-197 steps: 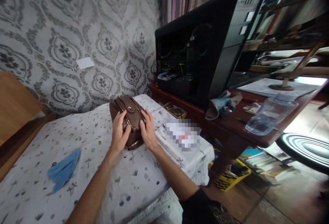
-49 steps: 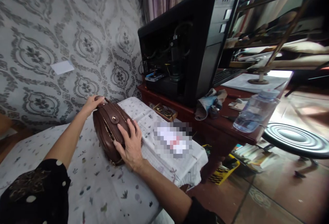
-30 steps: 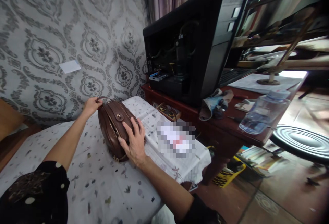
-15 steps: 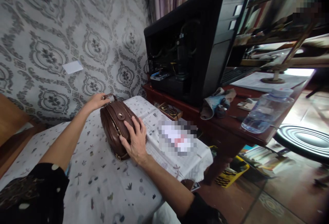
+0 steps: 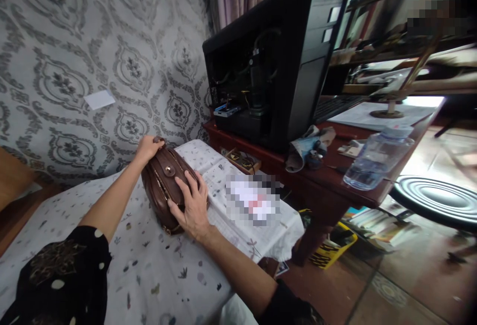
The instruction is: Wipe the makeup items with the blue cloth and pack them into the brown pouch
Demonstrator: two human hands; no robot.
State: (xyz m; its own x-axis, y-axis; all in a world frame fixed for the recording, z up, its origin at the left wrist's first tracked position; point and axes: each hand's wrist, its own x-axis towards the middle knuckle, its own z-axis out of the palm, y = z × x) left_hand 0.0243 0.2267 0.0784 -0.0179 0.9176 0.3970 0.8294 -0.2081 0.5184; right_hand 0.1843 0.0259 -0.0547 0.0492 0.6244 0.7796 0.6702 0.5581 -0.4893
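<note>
A brown leather handbag (image 5: 169,178) with gold-coloured zips and a round metal clasp lies on the patterned white cloth (image 5: 141,285). At the bag's far end, my left hand (image 5: 149,149) is closed on what looks like its strap or end tab; part of the grip is hidden. My right hand (image 5: 192,203) rests on the near right part of the bag, fingers spread over its top and thumb by a zip.
Right of the bag, a blurred-out white and red item (image 5: 253,201) lies on the cloth. Beyond stands a black computer case (image 5: 261,81) on a dark red desk (image 5: 335,166), with a clear plastic bottle (image 5: 376,158). A yellow basket (image 5: 333,253) and a round stool (image 5: 439,198) are lower right.
My left hand has closed its fingers at the bag's far end, where they were stretched out before. My right hand stays spread on the bag. The view has shifted slightly.
</note>
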